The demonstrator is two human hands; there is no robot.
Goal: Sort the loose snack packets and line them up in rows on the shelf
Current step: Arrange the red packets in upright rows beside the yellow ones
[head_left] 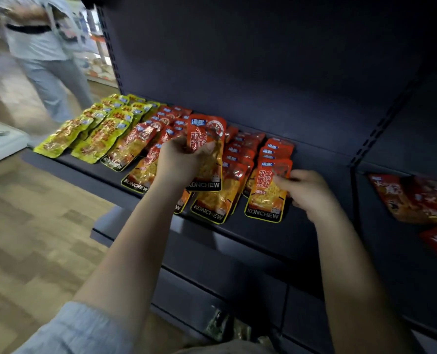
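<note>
Two bare hands work over a dark shelf (276, 233) on which snack packets lie in overlapping rows running from front to back. The left hand (180, 163) is raised above the rows, its fingers curled round the lower part of a red-orange packet (207, 134), which it holds upright and clear of the shelf. The right hand (305, 191) is lower and to the right, pinching the right edge of the front packet (267, 198) of the rightmost row; that packet lies flat near the shelf's front edge, with "KONCHEW" readable along its lower border. At the left end of the shelf lie the yellow-green packets (92, 134) in rows, and just beside them begin the rows of red-orange packets (135, 146), which continue to the right under and behind the left hand. More red packets (417, 198) lie on the adjoining shelf section at the right, blurred. In the upper left, another person (46, 47) in light clothing stands on the wood-patterned floor (33, 226). A pale blue sleeve (79, 330) covers the left upper arm at the lower edge.
</note>
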